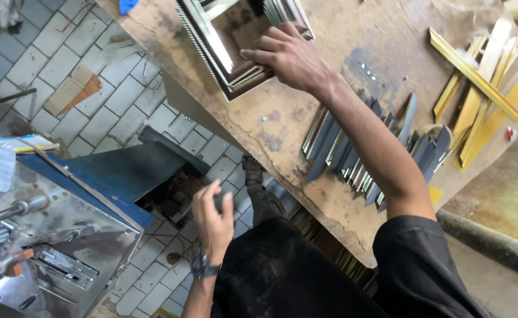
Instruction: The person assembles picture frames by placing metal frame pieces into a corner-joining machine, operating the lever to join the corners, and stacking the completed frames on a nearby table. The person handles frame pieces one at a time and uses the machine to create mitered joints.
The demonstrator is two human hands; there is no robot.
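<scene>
My right hand (285, 56) reaches across the worn wooden workbench (341, 35) and grips the near corner of a silver picture frame (223, 44) lying flat on it, fingers over the frame's inner edge. My left hand (213, 215) hangs free below the bench edge, fingers loosely curled and apart, holding nothing; a dark wristwatch (203, 268) sits on that wrist. The hand hovers close to a blue and steel machine (88, 194) on my left.
A row of short silver and dark frame moulding pieces (353, 156) lies along the bench's near edge under my forearm. Gold moulding strips (482, 76) are piled at the right. Tiled floor (94, 100) with cardboard scraps lies below; my sandalled foot (252, 168) stands there.
</scene>
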